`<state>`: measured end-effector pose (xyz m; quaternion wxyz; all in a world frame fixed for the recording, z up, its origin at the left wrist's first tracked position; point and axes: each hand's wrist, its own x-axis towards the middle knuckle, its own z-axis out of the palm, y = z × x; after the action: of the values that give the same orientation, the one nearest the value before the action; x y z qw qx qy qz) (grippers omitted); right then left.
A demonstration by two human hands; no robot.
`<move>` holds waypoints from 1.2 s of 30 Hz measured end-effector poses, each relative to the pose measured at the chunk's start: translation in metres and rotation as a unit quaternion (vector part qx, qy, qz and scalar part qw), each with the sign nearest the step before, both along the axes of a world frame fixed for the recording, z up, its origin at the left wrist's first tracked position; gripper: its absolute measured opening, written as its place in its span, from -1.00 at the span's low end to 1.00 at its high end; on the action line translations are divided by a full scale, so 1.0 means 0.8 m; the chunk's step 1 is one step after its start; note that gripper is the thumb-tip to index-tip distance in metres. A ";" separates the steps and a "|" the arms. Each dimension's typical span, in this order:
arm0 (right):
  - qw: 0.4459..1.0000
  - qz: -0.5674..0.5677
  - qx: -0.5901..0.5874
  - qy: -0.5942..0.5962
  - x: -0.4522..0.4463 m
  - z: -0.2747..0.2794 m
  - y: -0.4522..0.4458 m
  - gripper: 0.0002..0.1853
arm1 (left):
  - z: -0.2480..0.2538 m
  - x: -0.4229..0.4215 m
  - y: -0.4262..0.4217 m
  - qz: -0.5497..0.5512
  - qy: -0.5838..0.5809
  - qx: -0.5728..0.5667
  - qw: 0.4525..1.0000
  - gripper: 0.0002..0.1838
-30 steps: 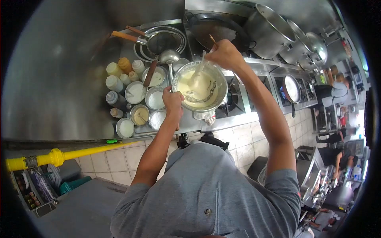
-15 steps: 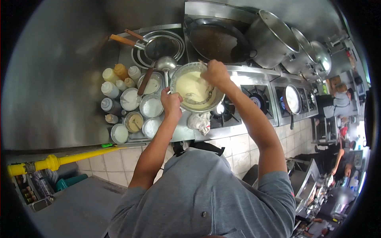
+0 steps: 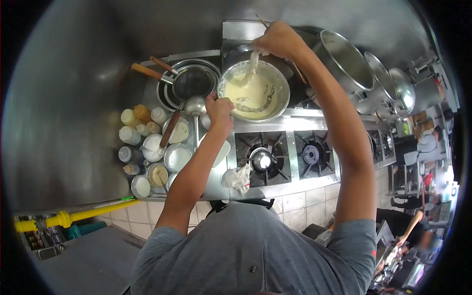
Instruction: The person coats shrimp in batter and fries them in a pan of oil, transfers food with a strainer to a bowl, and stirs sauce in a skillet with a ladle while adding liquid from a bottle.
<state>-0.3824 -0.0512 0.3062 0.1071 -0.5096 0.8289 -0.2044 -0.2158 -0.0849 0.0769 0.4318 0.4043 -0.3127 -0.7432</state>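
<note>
My left hand (image 3: 220, 115) is closed on the near-left rim of a metal mixing bowl (image 3: 284, 92). Pale, creamy batter (image 3: 246, 92) fills its bottom, with a darker curved streak or piece in it. Above the far rim, my right hand (image 3: 281, 40) is closed. A batter-coated strip of food (image 3: 252, 69) hangs from its fingers down toward the batter; what kind of food is hidden by the coating. A thin wooden stick (image 3: 261, 20) pokes out past that hand and seems to be held too. Behind the bowl, the wok (image 3: 282, 65) is partly covered.
Squeeze bottles (image 3: 130, 136) and tubs of white contents (image 3: 178, 157) crowd the left counter. Strainers (image 3: 194, 83) and a ladle (image 3: 195, 105) lie behind them. Burners (image 3: 263, 160) and a cloth (image 3: 238, 178) are in front. Tall pots (image 3: 346, 59) stand right; co-workers (image 3: 423, 142) are farther off.
The bowl has moved away from me, off the front burner toward the wok. My right hand has risen out of the bowl, lifting the batter-coated strip. My left hand still grips the rim.
</note>
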 end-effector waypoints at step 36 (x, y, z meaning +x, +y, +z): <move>0.955 -0.276 0.031 -0.105 -0.120 -0.221 -0.072 -0.46 | -0.046 0.134 -0.045 0.108 -0.033 -0.023 0.993 -0.34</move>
<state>-0.4787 -0.1085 0.1297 0.1489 -0.2328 0.9274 -0.2522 -0.1085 -0.1207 0.0398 0.5080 0.4500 -0.2980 -0.6713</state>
